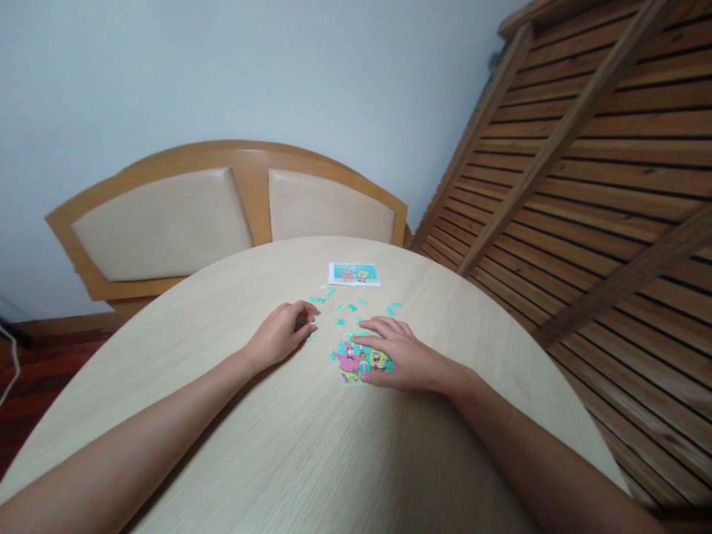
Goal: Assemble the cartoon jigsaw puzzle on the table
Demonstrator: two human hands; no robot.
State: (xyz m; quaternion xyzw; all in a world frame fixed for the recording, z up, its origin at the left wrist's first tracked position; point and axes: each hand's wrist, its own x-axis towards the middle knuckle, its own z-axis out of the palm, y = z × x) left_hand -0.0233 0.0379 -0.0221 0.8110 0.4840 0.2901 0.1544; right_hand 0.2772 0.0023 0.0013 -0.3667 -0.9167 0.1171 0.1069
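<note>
Several loose far-side pieces (352,307), probably light and stiff, suit lifting by edges; right hand (400,354) spread over the near puzzle (349,362), left hand (282,330) curled, hold unclear.

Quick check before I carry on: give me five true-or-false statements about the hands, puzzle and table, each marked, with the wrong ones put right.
1. The right hand covers part of the partly assembled SpongeBob jigsaw. True.
2. Some loose turquoise puzzle pieces lie between the jigsaw and the picture sheet. True.
3. The picture sheet lies nearer the person than the jigsaw does. False: it lies beyond the jigsaw, toward the far edge.
4. The left hand covers the pink starfish figure. False: it is left of the jigsaw, its fingertips close to loose pieces.
5. The tabletop has a straight far edge. False: that edge is curved.
</note>
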